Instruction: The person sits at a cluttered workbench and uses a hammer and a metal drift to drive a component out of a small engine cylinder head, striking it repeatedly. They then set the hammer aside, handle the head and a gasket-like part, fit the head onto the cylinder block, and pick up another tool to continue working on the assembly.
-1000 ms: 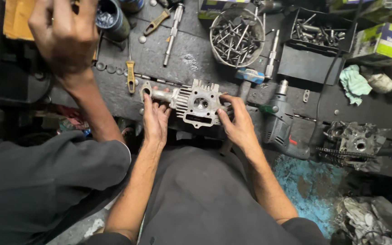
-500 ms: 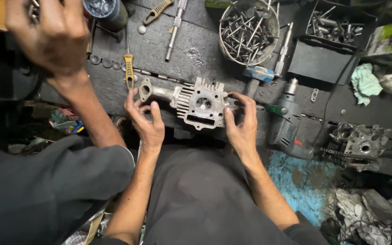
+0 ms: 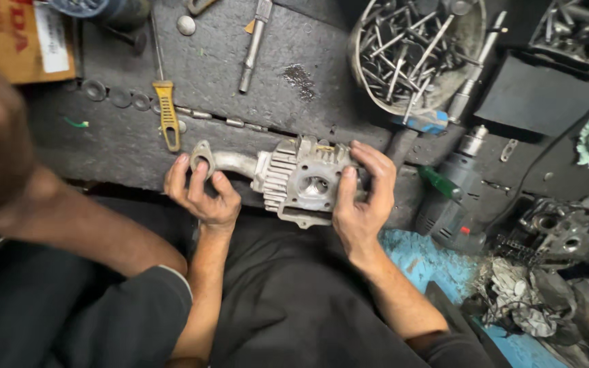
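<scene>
Since the earlier frame the head camera has closed in and the co-worker's raised hand has slid out to a blur at the left edge, while the finned grey cast-aluminium cylinder head [image 3: 303, 180] stays at the near edge of the dark, grimy desk [image 3: 240, 61].

Head view: the left hand [image 3: 200, 191] pinches the curved intake pipe's flange; the right hand [image 3: 363, 197] wraps the casting's right side, both grips clamped on it. Rigid, probably heavy and oily, with thin fins that could chip, it seems best held by the solid body and pipe.

An orange cardboard box with a white label [image 3: 25, 37] sits at top left; a round metal bowl of engine valves [image 3: 414, 51] at top right; a yellow-handled screwdriver [image 3: 167, 112] lies nearby.
</scene>
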Motion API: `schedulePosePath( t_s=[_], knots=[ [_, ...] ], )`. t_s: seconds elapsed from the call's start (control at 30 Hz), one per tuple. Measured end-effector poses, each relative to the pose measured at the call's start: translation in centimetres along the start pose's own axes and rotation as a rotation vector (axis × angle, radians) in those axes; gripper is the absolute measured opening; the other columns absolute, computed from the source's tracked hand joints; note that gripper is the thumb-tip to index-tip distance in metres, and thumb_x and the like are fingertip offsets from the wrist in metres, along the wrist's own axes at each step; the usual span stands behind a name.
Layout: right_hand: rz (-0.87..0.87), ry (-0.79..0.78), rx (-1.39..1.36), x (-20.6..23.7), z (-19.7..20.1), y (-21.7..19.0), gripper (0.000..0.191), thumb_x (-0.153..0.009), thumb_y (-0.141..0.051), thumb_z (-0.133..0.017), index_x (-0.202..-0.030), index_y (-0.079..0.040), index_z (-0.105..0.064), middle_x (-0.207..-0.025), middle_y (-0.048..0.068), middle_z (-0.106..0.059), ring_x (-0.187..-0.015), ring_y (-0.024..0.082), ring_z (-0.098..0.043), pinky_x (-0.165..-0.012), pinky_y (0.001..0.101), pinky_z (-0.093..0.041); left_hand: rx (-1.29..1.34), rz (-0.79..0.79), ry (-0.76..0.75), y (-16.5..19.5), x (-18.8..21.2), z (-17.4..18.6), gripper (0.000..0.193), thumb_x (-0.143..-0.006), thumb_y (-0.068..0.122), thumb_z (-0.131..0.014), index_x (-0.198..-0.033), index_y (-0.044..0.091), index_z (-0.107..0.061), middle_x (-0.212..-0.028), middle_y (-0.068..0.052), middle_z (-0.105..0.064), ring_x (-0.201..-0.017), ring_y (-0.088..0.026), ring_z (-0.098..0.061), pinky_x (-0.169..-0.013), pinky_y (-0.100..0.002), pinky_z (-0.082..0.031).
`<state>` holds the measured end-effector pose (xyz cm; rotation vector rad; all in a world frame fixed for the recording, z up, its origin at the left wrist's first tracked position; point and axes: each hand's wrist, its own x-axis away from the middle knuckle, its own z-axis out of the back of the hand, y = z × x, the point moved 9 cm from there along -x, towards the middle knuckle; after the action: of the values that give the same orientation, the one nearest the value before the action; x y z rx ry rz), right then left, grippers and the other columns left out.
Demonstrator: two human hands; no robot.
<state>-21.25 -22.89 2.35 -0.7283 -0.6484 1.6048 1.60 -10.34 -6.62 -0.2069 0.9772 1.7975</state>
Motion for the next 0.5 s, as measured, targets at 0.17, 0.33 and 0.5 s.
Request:
schedulePosePath(
  t_s=[0.17,0.33,0.5],
  knots=[
    [0.011,-0.033,-0.022,-0.8,-0.3,-0.2,0.023,-0.099,0.006,-0.062,-0.122,0.002,-0.060,-0.129,0.018,-0.065,-0.123,0.029,-0.063,-0.112,0.0380,-0.050,0.024,0.012,-0.005,-0.7,0.9,0.0,0.027,-0.105,0.017,-0.061,-0.129,0.007,-0.052,-0.136,-0.018,-0.048,-0.121,-0.035,-0.052,-0.106,-0.053,-0.047],
    [0.062,-0.057,-0.023,-1.7,-0.8,-0.4,0.020,-0.100,0.005,-0.063,-0.119,0.001,-0.062,-0.126,0.016,-0.067,-0.120,0.029,-0.065,-0.109,0.0376,-0.051,0.066,0.059,0.003,-1.1,1.4,0.0,0.029,-0.105,0.011,-0.060,-0.131,0.008,-0.049,-0.137,-0.020,-0.043,-0.126,-0.037,-0.049,-0.108,-0.052,-0.046],
    [0.087,-0.035,-0.068,-2.6,-0.7,-1.4,0.018,-0.101,0.002,-0.065,-0.119,0.001,-0.064,-0.123,0.015,-0.068,-0.116,0.027,-0.066,-0.104,0.0359,-0.052,0.087,0.082,0.051,-0.7,0.8,0.2,0.033,-0.102,0.004,-0.064,-0.132,0.005,-0.051,-0.138,-0.022,-0.046,-0.126,-0.039,-0.051,-0.109,-0.050,-0.046]
  ],
)
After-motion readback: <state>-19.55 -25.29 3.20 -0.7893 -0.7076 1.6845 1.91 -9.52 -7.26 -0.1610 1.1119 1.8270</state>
